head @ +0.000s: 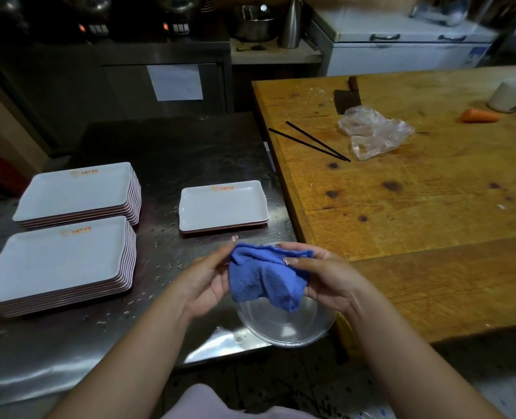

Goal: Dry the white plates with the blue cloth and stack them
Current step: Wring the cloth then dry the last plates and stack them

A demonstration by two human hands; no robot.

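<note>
Blue cloth [266, 275] hangs between our left hand [204, 278] and right hand [326, 278], both hands' fingers pinching it above a clear round lid [284, 328]. White plates wait on the steel bench [175, 158]: two tall stacks [69, 225] at left, a short stack [222, 207] just ahead.

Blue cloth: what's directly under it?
Below the blue cloth, held by the left hand and right hand, sits a clear round dish on the steel counter. The cloth covers the dish's far rim.
</note>
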